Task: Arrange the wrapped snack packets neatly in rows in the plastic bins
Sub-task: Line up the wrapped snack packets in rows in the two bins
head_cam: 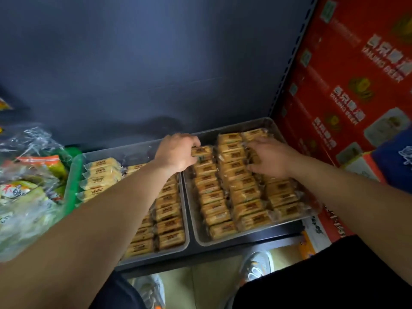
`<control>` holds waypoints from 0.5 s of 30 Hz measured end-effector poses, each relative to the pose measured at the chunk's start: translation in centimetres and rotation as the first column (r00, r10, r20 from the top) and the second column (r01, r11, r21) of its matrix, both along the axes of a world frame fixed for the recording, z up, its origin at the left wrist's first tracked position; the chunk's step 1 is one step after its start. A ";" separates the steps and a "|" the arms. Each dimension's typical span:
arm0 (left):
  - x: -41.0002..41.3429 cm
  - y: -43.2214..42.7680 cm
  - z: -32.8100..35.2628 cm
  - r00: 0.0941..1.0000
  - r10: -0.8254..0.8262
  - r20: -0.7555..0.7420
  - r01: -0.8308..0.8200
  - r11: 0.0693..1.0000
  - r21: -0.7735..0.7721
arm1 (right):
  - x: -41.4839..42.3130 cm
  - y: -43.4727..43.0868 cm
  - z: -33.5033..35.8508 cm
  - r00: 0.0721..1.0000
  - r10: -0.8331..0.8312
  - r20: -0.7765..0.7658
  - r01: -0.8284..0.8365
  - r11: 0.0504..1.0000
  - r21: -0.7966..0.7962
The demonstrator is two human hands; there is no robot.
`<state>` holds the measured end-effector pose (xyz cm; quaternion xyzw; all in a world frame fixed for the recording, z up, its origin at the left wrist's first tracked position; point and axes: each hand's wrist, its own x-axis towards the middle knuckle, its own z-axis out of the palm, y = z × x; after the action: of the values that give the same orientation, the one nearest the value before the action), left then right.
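Observation:
Two clear plastic bins stand side by side on a dark shelf. The right bin [263,238] holds three rows of yellow wrapped snack packets [245,195]. The left bin [93,153] holds more packets [101,172], partly hidden by my left forearm. My left hand [177,152] is at the far end of the right bin's left row, its fingers curled round one packet [201,150]. My right hand [270,158] lies on the far packets of the right row with fingers spread and bent over them.
Red beer cartons [347,85] are stacked against the right side. Loose bags of other snacks [29,175] lie left of the bins. A dark blue back panel [145,63] rises behind. My shoes [258,264] show on the floor below the shelf edge.

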<state>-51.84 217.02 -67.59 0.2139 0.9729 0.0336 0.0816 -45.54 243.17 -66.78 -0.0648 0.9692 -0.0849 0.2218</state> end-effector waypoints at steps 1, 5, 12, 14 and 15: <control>-0.5 0.2 -0.6 1.000 0.004 -0.012 -0.004 1.000 -0.018 | -0.8 -0.4 -0.3 1.000 0.017 -0.020 -0.016 1.000 0.012; -1.1 0.6 -3.2 0.994 -0.016 -0.109 0.004 0.994 -0.113 | -3.3 -2.0 -1.7 0.996 0.061 -0.061 -0.057 0.997 0.059; -1.7 1.2 -4.5 0.982 0.048 -0.182 -0.062 0.996 -0.069 | -4.5 -2.6 -3.2 0.992 0.125 -0.002 -0.124 0.989 0.086; -1.7 1.5 -4.7 0.978 0.057 -0.200 -0.073 0.995 -0.071 | -4.4 -2.8 -3.3 0.988 0.152 -0.015 -0.150 0.982 0.112; -1.7 1.5 -4.8 0.977 0.057 -0.206 -0.074 0.995 -0.074 | -4.3 -3.0 -3.5 0.985 0.169 -0.023 -0.165 0.979 0.120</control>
<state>-53.56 218.55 -72.43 0.1806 0.9832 -0.0255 -0.0109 -49.85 240.20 -70.24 -0.1342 0.9672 -0.0078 0.2157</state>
